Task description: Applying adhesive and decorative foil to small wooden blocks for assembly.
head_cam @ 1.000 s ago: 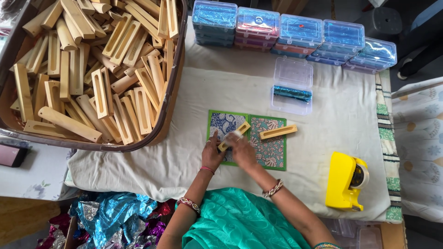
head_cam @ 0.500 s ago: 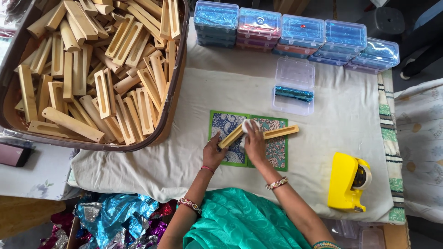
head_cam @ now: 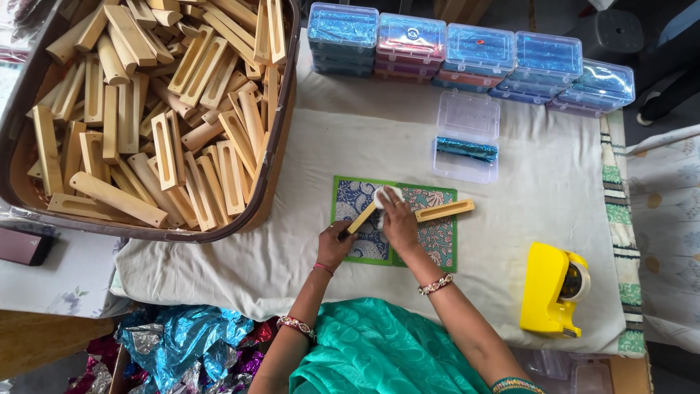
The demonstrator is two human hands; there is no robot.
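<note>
Two hands at work on a patterned mat (head_cam: pixel 437 244): left hand (head_cam: pixel 334 244) pinching a wooden stick (head_cam: pixel 362 217), right hand (head_cam: pixel 399 221) pressing white cloth (head_cam: pixel 386 195) onto it, second stick (head_cam: pixel 445 211) alongside, yellow tape dispenser (head_cam: pixel 552 290) rightward, open clear box (head_cam: pixel 467 136) beyond, stick-filled basket (head_cam: pixel 277 168) and stacked boxes (head_cam: pixel 467 55) farthest.

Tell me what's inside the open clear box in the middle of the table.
The open clear box holds one shiny teal-blue wrapped bar lying across it. The wrapping hides what is inside the bar, and the rest of the box looks bare.
</note>
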